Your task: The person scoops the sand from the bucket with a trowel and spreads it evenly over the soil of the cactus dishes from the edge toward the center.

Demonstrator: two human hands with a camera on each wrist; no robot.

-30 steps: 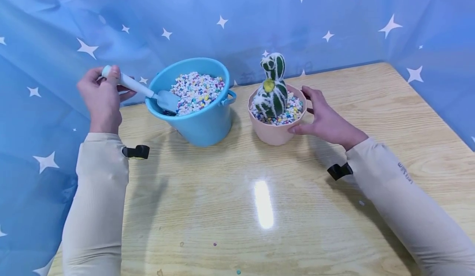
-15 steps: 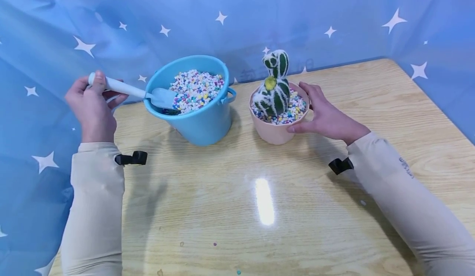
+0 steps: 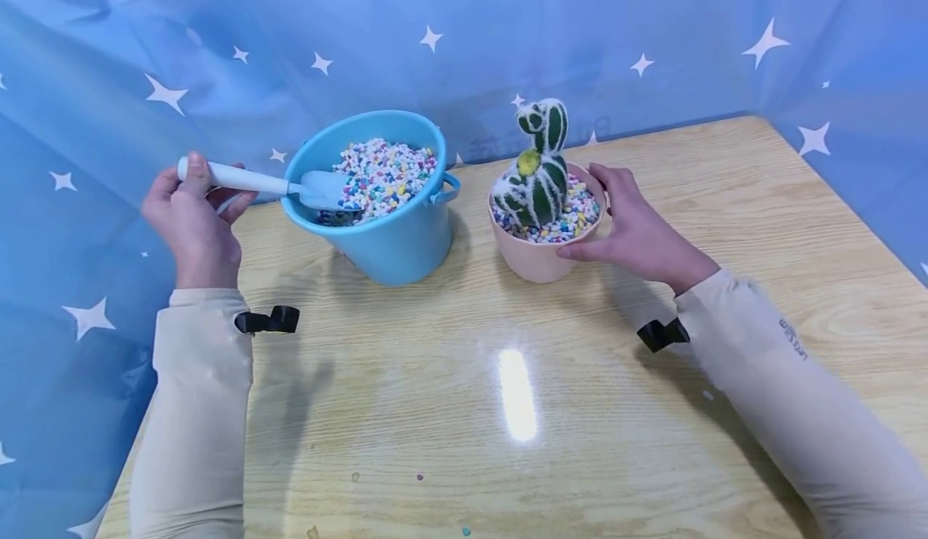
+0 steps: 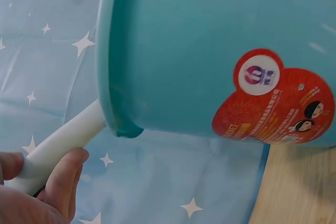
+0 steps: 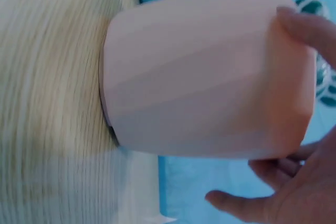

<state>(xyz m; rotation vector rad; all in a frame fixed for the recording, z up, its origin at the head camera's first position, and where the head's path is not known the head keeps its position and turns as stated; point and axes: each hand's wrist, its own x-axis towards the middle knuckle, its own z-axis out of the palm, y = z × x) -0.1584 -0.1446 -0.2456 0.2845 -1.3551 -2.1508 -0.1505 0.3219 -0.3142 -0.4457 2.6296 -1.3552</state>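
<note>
My left hand [image 3: 199,237] grips the pale handle of a light blue toy shovel [image 3: 250,180], held nearly level across the left rim of a blue bucket [image 3: 395,249]. Its blade lies inside, against small multicoloured pebbles [image 3: 387,170]. In the left wrist view, fingers [image 4: 63,179] wrap the handle beside the bucket's outer wall, which bears a red sticker [image 4: 283,108]. My right hand [image 3: 645,233] grips a pink pot [image 3: 532,263] at its right rim, thumb in front. A green and white cactus [image 3: 545,192] with a yellow flower stands in the pot among similar pebbles.
Both containers stand on a wooden table [image 3: 406,378] near its back edge. A blue star-patterned cloth [image 3: 471,7] hangs behind and to the left. A few stray pebbles [image 3: 466,532] lie on the tabletop.
My left hand has dropped lower, bringing the shovel from a slant to nearly level, its blade slightly raised and shifted left. My right hand stays on the pot.
</note>
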